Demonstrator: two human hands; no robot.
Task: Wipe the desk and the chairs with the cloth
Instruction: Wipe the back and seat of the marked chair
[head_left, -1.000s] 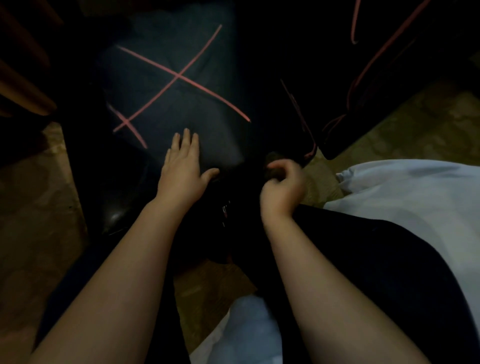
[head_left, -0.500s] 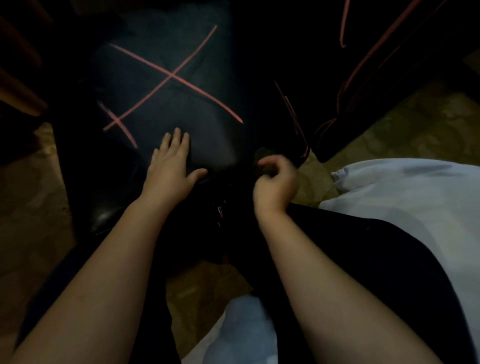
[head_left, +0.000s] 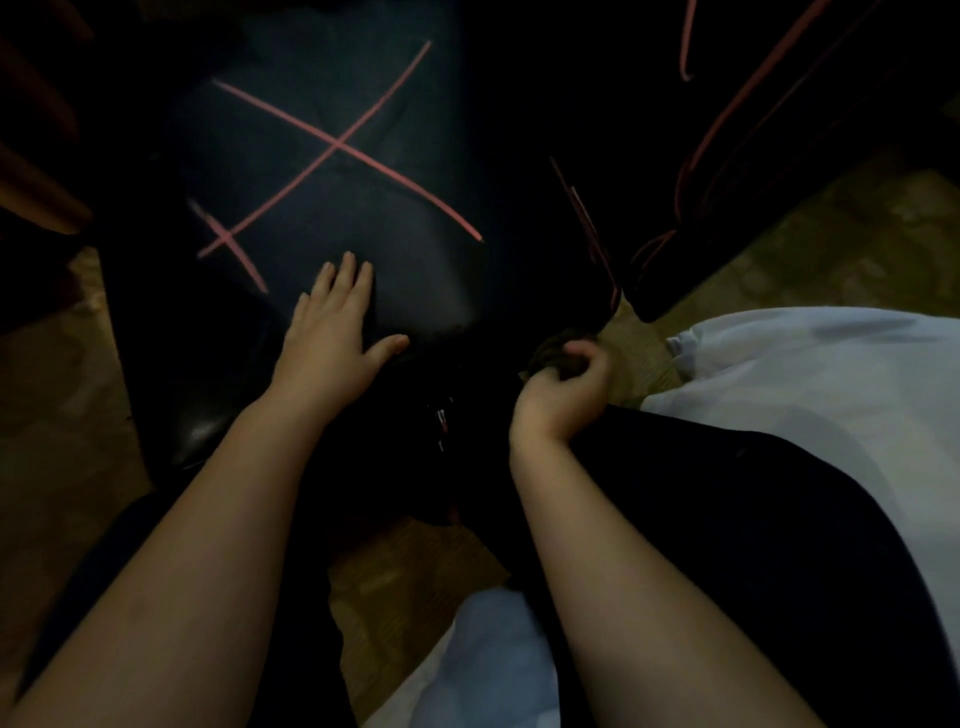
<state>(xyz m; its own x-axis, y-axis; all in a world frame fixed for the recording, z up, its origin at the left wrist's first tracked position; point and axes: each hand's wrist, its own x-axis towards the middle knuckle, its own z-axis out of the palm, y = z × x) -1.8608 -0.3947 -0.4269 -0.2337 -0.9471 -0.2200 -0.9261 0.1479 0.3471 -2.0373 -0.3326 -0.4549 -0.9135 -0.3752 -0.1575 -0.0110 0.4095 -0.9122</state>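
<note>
Presently: light very low. A dark padded chair seat crossed with pink lines (head_left: 322, 171) fills the upper middle of the view. The left hand (head_left: 332, 338) lies flat on its near edge, fingers straight, thumb spread, holding nothing. The right hand (head_left: 563, 384) sits just off the seat's front corner. Its fingers are curled in a closed grip round a small dark wad, probably the wiping cloth (head_left: 551, 349); it is too dim to be sure of colour or weave. Only a little of the wad shows past the knuckles. A second dark chair with pink piping (head_left: 753, 156) stands close on the right, over a mottled brown floor (head_left: 805, 249). No counter in view.

Handling, as judged: the cloth looks soft, light and limp. Bunched like this it offers only a small wiping face. It would be better held as a broad fold under flat fingers. The seat cover looks smooth and faintly glossy, so the cloth should slide easily. The flat left hand seems placed to steady the chair.
</note>
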